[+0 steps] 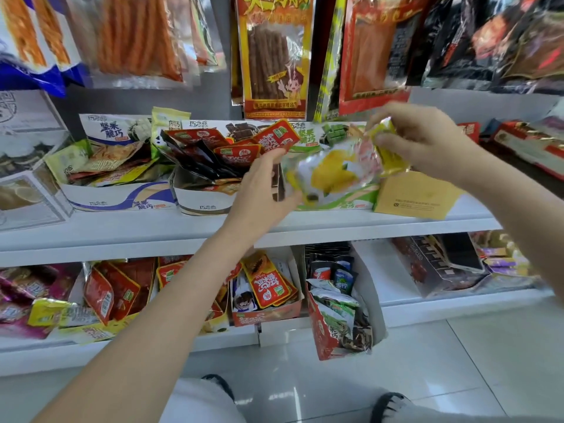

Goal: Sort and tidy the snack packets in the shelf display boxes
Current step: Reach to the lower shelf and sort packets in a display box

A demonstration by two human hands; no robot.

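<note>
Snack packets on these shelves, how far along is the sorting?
Early. The left hand and right hand hold a yellow-and-white packet over the green display box. The purple box and lower shelf boxes remain jumbled, mixed packets.

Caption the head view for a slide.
Both hands, left hand and right hand, hold yellow-and-white snack packets above the green display box.

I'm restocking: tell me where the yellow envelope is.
The yellow envelope sits on the upper shelf, right of centre, just right of the green-trimmed box and below the right hand.
</note>
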